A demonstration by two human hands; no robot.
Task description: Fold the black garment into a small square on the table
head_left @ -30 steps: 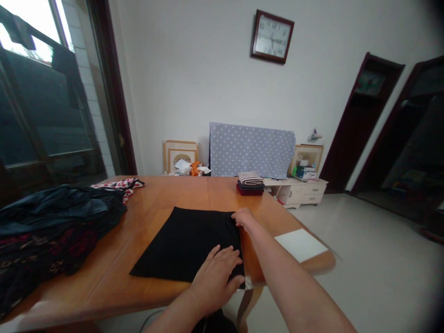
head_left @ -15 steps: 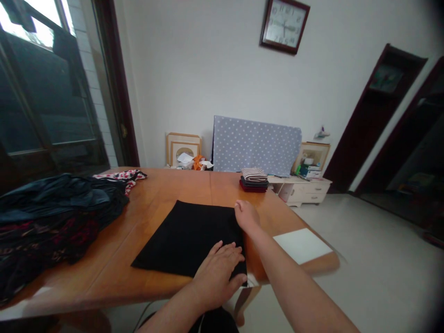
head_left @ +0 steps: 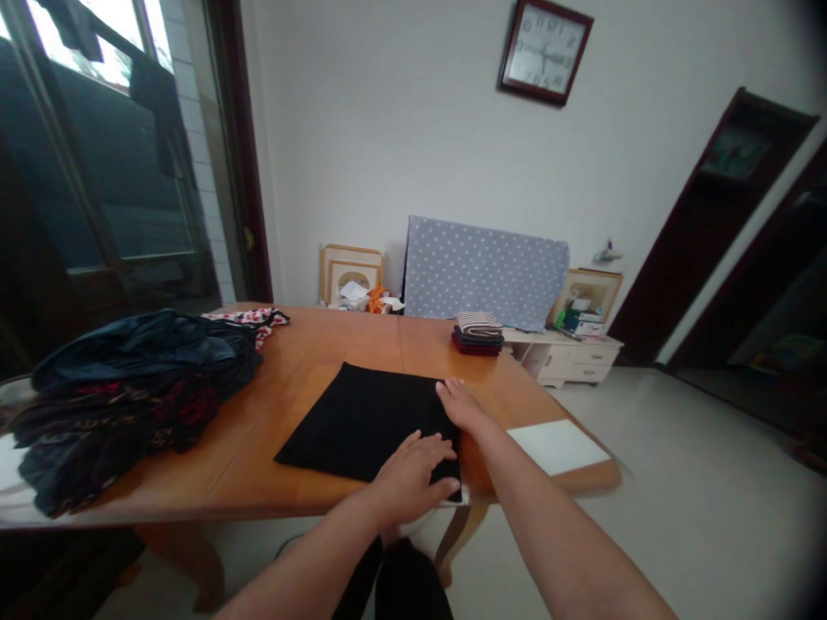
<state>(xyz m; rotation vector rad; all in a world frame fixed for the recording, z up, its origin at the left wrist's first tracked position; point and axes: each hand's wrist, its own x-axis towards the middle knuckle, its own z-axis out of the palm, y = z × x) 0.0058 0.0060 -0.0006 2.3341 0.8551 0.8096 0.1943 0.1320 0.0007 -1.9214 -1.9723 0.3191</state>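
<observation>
Now we have the black cloth (head_left: 368, 422) flat on the worktop (head_left: 310, 344), stretching left from our fingers. Our left hand (head_left: 412, 475), fingers spread, rests by its near right corner; our right hand (head_left: 461, 405), fingers slightly apart, touches the far right corner.

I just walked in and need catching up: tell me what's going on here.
A person's left grip rests, fingers spread, near the close right corner of a black cloth laid flat on a wooden table. The right grip is at the cloth's far right corner, fingers extended. A heap of clothes lies to the left, a folded stack sits farther back, and a white sheet lies to the right.
</observation>
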